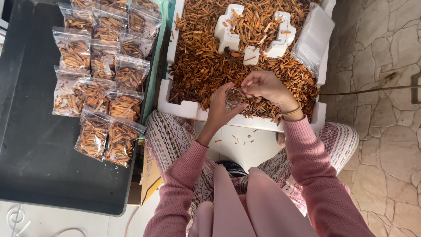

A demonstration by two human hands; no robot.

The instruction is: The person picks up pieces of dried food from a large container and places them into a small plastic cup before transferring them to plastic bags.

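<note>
right now the left hand pinches a small clear plastic bag between thumb and fingers, holding it just above the near rim of a white foam tray heaped with orange-brown sticks. the right hand, fingers curled together, touches the bag's mouth from the other side. well to the left, filled bags lie in rows on a black tray, and a stack of empty bags leans at the foam tray's right edge.
</note>
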